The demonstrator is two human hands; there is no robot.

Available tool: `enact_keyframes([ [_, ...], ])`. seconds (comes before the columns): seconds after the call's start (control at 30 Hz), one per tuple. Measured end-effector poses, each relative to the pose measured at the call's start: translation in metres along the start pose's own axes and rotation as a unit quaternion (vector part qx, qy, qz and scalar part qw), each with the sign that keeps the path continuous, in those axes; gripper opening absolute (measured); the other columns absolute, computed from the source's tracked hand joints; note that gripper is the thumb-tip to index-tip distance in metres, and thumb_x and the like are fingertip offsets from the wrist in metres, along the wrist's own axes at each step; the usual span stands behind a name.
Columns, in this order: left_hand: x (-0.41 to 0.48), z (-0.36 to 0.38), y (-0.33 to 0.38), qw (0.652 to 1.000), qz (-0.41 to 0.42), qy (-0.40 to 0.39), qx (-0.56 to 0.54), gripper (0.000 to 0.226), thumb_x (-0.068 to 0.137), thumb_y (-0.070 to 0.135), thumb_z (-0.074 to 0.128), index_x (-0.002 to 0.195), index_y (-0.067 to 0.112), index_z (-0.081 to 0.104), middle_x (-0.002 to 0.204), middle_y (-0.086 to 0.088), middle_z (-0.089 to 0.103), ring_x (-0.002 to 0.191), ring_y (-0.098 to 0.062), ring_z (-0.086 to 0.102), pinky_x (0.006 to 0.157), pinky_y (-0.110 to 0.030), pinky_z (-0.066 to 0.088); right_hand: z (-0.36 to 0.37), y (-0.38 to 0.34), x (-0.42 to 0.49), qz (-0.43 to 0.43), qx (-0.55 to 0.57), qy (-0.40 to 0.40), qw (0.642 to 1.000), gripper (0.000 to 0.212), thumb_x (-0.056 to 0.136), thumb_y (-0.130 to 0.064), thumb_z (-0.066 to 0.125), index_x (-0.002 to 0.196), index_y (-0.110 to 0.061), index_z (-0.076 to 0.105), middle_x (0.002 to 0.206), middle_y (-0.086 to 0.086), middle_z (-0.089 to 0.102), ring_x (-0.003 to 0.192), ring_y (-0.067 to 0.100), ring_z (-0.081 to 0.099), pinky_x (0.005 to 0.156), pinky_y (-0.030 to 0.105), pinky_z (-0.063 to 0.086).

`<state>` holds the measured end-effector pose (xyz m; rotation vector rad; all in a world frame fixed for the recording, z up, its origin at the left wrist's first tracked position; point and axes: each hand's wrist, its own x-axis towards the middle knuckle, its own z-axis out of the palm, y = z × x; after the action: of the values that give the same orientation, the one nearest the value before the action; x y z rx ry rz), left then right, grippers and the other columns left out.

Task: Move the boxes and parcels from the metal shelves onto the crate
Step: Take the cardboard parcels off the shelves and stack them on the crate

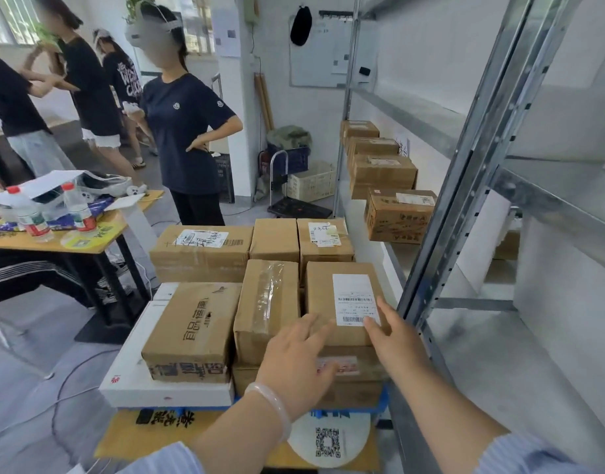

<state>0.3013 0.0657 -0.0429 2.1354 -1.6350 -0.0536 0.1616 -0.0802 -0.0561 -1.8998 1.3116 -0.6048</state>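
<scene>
On the crate beside the metal shelves: brown boxes are packed close in two rows, and only the crate's blue rim shows beneath them.
Labelled box: near right corner of the load, lying flat on another brown box, white barcode sticker facing up.
Left hand: fingers straight and spread wide, laid over the near left edge of the labelled box, gripping nothing; a pale bracelet sits on the wrist.
Right hand: wide too, fingers straight, with the fingertips resting on the near end of the sticker.
Taped box: just left of the labelled box, touching it, clear tape running down its top.
Printed box: further left, dark characters on its top and front, resting on a flat white box that juts past it at the near left corner.
Back row: three brown boxes side by side, the outer two carrying stickers.
Lower shelf: four brown shelf boxes in a line running away from me, the nearest one at the shelf's front edge.
Under the crate: a yellow board with a round QR sign.
Left side of the room: a table with two red-capped bottles, and a person in a dark shirt standing with a hand on the hip.
</scene>
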Motion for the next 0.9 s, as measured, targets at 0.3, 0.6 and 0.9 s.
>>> enact_keyframes([
  [0.3, 0.008, 0.018, -0.019, 0.99, -0.047, -0.049, 0.124, 0.077, 0.087, 0.072, 0.025, 0.149, 0.041, -0.007, 0.161, 0.004, 0.008, 0.147, -0.019, 0.0, 0.114, -0.042, -0.015, 0.005, 0.005, 0.012, -0.015, -0.022, -0.002, 1.0, 0.058, 0.094, -0.057, 0.042, 0.147, -0.047, 0.021, 0.145, -0.008, 0.044, 0.128, 0.018, 0.045, 0.1, 0.045, 0.045],
  [0.6, 0.007, 0.01, -0.013, 0.992, -0.029, -0.053, 0.111, 0.076, 0.087, 0.07, 0.028, 0.149, 0.042, -0.004, 0.161, 0.003, 0.001, 0.147, -0.02, -0.003, 0.115, -0.047, -0.01, -0.011, 0.004, -0.02, -0.063, -0.102, 0.011, 0.993, 0.068, 0.088, -0.066, 0.041, 0.147, -0.05, 0.012, 0.159, -0.01, 0.015, 0.144, 0.019, 0.021, 0.112, 0.052, 0.031],
  [0.9, -0.021, 0.006, 0.034, 0.983, 0.155, -0.038, 0.086, 0.076, 0.087, 0.069, 0.029, 0.148, 0.043, -0.008, 0.161, 0.002, -0.008, 0.146, -0.021, -0.007, 0.114, -0.049, -0.008, -0.042, 0.022, -0.143, -0.057, -0.244, 0.132, 0.959, 0.083, 0.083, -0.069, 0.05, 0.151, -0.042, 0.011, 0.162, -0.006, 0.005, 0.147, 0.016, 0.009, 0.116, 0.039, 0.016],
])
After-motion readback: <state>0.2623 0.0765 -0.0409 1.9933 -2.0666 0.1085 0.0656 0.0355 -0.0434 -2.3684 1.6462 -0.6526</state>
